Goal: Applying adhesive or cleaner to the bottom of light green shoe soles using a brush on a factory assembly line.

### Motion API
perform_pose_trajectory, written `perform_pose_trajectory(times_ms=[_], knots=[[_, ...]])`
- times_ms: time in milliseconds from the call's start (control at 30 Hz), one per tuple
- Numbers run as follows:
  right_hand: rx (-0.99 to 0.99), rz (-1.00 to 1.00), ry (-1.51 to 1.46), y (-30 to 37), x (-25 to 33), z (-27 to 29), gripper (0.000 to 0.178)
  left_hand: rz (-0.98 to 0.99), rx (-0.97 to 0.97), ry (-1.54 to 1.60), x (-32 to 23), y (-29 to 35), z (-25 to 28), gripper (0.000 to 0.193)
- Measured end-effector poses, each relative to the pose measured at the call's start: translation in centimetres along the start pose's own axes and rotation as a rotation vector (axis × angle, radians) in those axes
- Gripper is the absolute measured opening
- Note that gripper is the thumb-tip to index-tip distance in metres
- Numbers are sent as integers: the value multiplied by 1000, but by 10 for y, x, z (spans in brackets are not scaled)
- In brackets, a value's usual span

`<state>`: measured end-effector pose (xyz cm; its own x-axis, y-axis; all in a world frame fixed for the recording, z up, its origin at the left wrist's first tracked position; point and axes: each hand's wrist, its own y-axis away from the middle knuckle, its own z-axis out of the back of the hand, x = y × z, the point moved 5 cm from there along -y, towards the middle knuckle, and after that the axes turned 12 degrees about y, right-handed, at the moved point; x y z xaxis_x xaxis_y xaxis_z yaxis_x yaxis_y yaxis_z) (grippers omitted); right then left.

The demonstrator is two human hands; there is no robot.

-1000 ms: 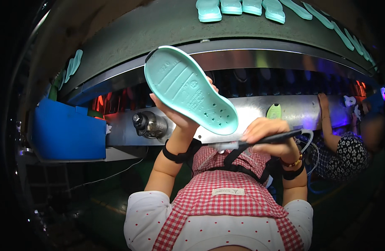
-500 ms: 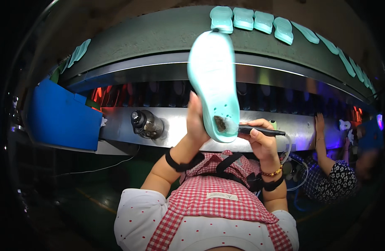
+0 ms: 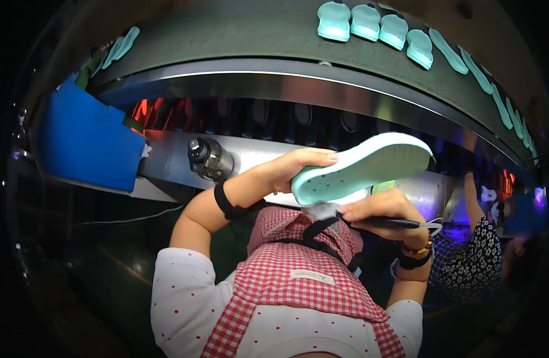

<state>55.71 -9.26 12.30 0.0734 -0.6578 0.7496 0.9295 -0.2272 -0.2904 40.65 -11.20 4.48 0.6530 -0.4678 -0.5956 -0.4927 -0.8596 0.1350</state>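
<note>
Two hands work in front of one checked apron [image 3: 310,262]; each forearm carries one black strap. The right hand [image 3: 385,209], wrist bent inward, grasps one brush [image 3: 395,224] by its black handle, fingers curled over it. The pale bristles [image 3: 320,210] point left, at the near edge of one mint sole [image 3: 370,164]; whether they touch it cannot be told. The left hand [image 3: 292,167] grasps this sole by its perforated end, thumb along the upper edge, remaining fingers mostly hidden. The sole is held tilted above the bench [image 3: 244,150], solid end up and to the right.

On the bench, left of the left hand, stands one dark bottle [image 3: 212,160]. One green item [image 3: 383,187] is largely hidden behind the right hand. One blue bin [image 3: 86,140] stands at left. At right, one co-worker [image 3: 474,256] is partly lost in shadow.

Beyond, the belt [image 3: 250,36] carries four broad-facing soles [image 3: 365,22]; others, seen edge-on toward both rims, cannot be counted reliably.
</note>
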Motion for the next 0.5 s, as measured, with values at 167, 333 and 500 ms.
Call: perform_pose_trajectory(times_ms=[167, 333, 500], knots=[[40, 13, 59, 1, 1, 15, 21, 160, -117, 54, -5, 8, -9, 52], [189, -16, 296, 6, 14, 23, 17, 132, -124, -129, -9, 12, -4, 50], [-117, -30, 134, 15, -11, 33, 17, 58, -171, -46, -20, 19, -4, 49]])
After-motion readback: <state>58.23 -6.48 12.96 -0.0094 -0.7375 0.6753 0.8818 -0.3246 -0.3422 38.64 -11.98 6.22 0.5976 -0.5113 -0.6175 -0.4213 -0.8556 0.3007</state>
